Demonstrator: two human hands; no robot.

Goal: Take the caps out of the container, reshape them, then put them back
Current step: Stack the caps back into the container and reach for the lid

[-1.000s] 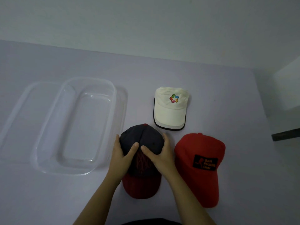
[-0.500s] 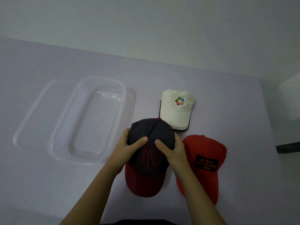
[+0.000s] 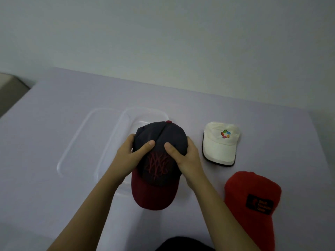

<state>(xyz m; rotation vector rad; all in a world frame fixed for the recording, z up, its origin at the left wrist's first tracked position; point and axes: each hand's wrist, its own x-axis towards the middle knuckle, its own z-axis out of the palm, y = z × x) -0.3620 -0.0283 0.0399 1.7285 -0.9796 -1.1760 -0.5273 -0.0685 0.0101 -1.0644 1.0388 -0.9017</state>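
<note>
A dark navy cap with a maroon brim (image 3: 159, 160) is held up over the clear plastic container (image 3: 116, 134). My left hand (image 3: 130, 156) grips its left side, thumb on the crown. My right hand (image 3: 186, 158) grips the right side the same way. The cap covers much of the container's right half. A white cap with a coloured logo (image 3: 220, 144) lies on the table to the right. A red cap with a black patch (image 3: 253, 201) lies nearer me at the right.
The container's clear lid (image 3: 76, 142) lies flat under or beside it on the left. The lilac table (image 3: 54, 196) ends at a pale wall behind. A dark object sits at the far left edge (image 3: 10, 93).
Both hands have lifted the navy cap off the table and carried it left, from beside the red cap to above the container. The view has shifted with it.
</note>
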